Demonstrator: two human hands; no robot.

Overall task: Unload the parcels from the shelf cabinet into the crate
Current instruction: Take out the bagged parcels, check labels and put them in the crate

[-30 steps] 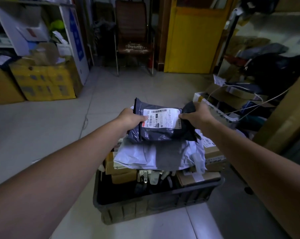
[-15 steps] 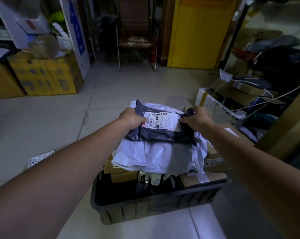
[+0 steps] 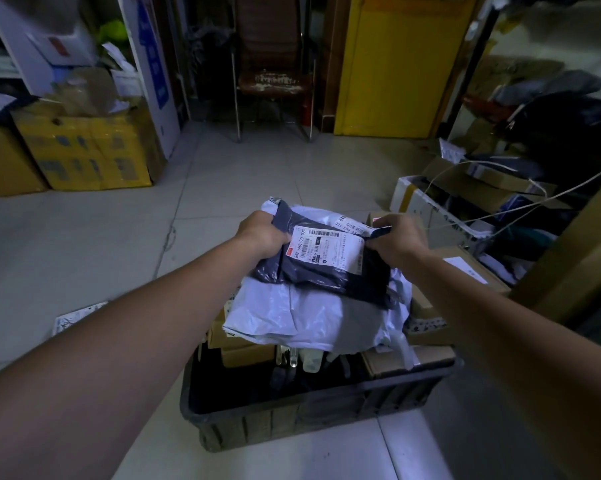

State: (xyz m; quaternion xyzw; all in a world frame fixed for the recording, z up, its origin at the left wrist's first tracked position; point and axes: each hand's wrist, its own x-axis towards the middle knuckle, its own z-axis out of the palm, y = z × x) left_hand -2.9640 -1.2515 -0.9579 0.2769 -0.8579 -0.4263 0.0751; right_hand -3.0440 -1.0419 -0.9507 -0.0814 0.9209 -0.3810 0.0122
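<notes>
A dark grey plastic parcel (image 3: 326, 275) with a white shipping label lies on top of a white plastic parcel (image 3: 302, 313) heaped in the black crate (image 3: 292, 417) on the floor. My left hand (image 3: 262, 233) grips the grey parcel's left end. Its right end is pinched by my right hand (image 3: 397, 242). Under the white parcel, brown cardboard boxes (image 3: 406, 362) and smaller items fill the crate. The shelf cabinet is out of sight.
Yellow cartons (image 3: 84, 150) stand at the back left beside a white shelf unit (image 3: 150, 64). A chair (image 3: 275, 74) and a yellow door (image 3: 396, 64) lie ahead. Open boxes, cables and bags (image 3: 482, 202) crowd the right. A paper sheet (image 3: 74, 317) lies on the tiles.
Both hands have lowered the grey parcel from above the pile onto the white parcel in the crate. The view has tipped downward slightly.
</notes>
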